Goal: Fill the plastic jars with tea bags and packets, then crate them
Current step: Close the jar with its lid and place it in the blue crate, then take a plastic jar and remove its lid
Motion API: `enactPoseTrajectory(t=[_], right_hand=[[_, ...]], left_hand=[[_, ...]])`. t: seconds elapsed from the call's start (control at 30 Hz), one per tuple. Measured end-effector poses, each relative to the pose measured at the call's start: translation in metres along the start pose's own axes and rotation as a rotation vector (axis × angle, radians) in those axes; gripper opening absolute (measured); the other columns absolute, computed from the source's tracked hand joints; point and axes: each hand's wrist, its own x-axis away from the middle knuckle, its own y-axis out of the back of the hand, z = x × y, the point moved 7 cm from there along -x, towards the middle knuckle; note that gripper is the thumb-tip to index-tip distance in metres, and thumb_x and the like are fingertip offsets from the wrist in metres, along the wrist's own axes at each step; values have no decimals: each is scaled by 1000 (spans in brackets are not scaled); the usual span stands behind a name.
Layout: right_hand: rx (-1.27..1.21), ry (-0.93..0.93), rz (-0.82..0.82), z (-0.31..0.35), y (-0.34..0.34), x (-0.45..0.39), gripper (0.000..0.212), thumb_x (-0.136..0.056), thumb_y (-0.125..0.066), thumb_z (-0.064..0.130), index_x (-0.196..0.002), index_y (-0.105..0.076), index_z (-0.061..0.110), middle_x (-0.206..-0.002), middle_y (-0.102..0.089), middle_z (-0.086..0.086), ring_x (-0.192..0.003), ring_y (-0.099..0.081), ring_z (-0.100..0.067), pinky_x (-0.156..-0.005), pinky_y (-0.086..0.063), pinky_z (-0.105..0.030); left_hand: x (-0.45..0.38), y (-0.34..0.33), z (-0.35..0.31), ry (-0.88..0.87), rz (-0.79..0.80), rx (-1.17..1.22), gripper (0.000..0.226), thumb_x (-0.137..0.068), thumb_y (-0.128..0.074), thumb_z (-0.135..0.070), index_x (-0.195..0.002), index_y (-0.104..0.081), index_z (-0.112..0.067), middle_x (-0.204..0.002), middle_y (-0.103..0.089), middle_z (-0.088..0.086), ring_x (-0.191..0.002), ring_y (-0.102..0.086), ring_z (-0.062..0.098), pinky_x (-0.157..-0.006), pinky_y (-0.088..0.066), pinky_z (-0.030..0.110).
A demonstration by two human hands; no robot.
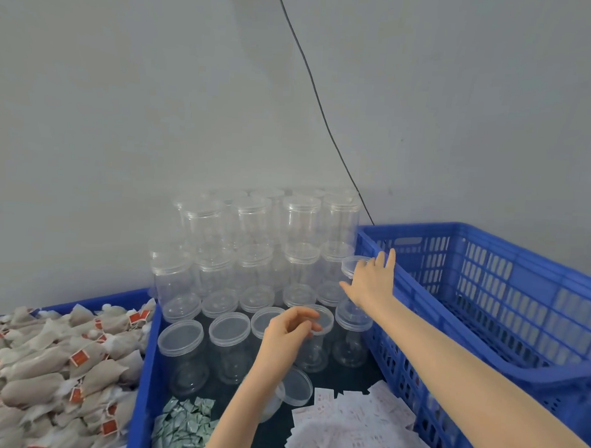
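Several clear plastic jars (185,341) with lids stand in rows and stacks against the wall. My left hand (287,330) pinches the rim of the lid of a front-row jar (322,318), fingers curled. My right hand (369,281) reaches further back with fingers straight and thumb spread, touching a stacked jar (352,263) next to the crate's rim. One jar (295,386) lies on its side, partly behind my left forearm. Tea bags (44,365) with red tags fill a blue crate on the left. Green packets (183,425) and white packets (356,426) lie in front.
A large blue crate (487,300) stands on the right, its inside bare. The jars sit on a dark surface between the blue walls (145,369) of the two crates. A black cable (313,89) runs down the grey wall.
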Motion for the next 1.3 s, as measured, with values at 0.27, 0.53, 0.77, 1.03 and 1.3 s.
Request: enactPoseTrajectory(t=[0.27, 0.53, 0.77, 1.03, 1.3], right_hand=[[107, 18, -92, 2, -1, 15, 75, -96, -36, 65, -139, -37, 4, -142, -51, -21, -144, -28, -42, -118, 3, -58], [15, 124, -150, 4, -11, 20, 66, -103, -35, 49, -153, -20, 8, -150, -39, -21, -141, -34, -35, -121, -9, -48], [-126, 199, -236, 17, 23, 47, 66, -102, -40, 44, -154, -18, 10, -158, -22, -23, -147, -22, -36, -118, -23, -47], [-572, 459, -135, 62, 76, 113, 64, -97, -55, 42, -152, -29, 22, -153, -36, -3, -137, -39, -22, -104, -41, -38], [-1029, 515, -78, 90, 74, 141, 68, -87, -72, 34, -146, -41, 20, -158, -29, -1, -143, -30, -16, -112, -25, -26]], left_hand=[[3, 3, 1, 16, -12, -34, 28, -94, -48, -1, -91, -66, -22, -80, -71, -6, -69, -62, -7, -62, -44, 7], [12, 0, -3, 22, -9, -76, 26, -96, -48, -5, -93, -66, -24, -85, -72, -4, -82, -65, 4, -73, -49, 12], [14, 19, -18, -86, -113, -145, 29, -90, -55, 0, -97, -64, -27, -89, -71, -12, -87, -63, 2, -76, -48, 13], [10, 35, -32, -77, -94, -276, 105, -75, -78, -20, -152, -8, -24, -146, -29, -11, -135, -31, 5, -100, -32, 22], [28, 69, -17, 27, 68, -201, 54, -69, -77, -35, -116, -52, -42, -109, -66, -17, -102, -64, 4, -82, -51, 23]])
